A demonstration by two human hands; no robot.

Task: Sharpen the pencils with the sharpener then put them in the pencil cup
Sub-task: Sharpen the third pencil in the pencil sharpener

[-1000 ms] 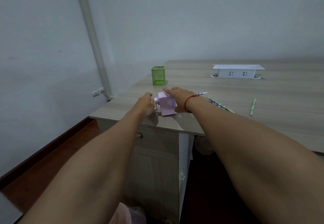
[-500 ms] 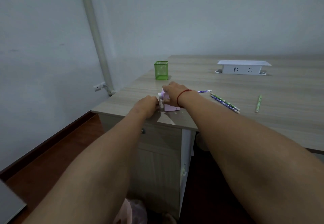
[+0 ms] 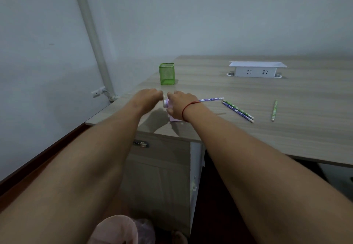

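A pink crank sharpener (image 3: 172, 118) stands near the desk's front left corner, mostly hidden under my right hand (image 3: 180, 104), which presses on its top. A purple patterned pencil (image 3: 212, 99) sticks out of its right side, lying level. My left hand (image 3: 148, 95) is closed on the white crank handle at the sharpener's left side. The green mesh pencil cup (image 3: 166, 73) stands behind the hands, with nothing showing above its rim. Two pencils (image 3: 237, 111) lie side by side to the right, and a green pencil (image 3: 274, 110) lies farther right.
A white socket box (image 3: 256, 70) sits at the back of the wooden desk (image 3: 286, 129). A white pipe (image 3: 91, 33) runs down the wall at left, by a wall outlet (image 3: 97, 91). A cabinet with a lock (image 3: 141, 144) is under the desk corner.
My left hand has risen from low beside the sharpener to level with its top, turning the crank. My right hand stays on the sharpener. The camera view shifted slightly.
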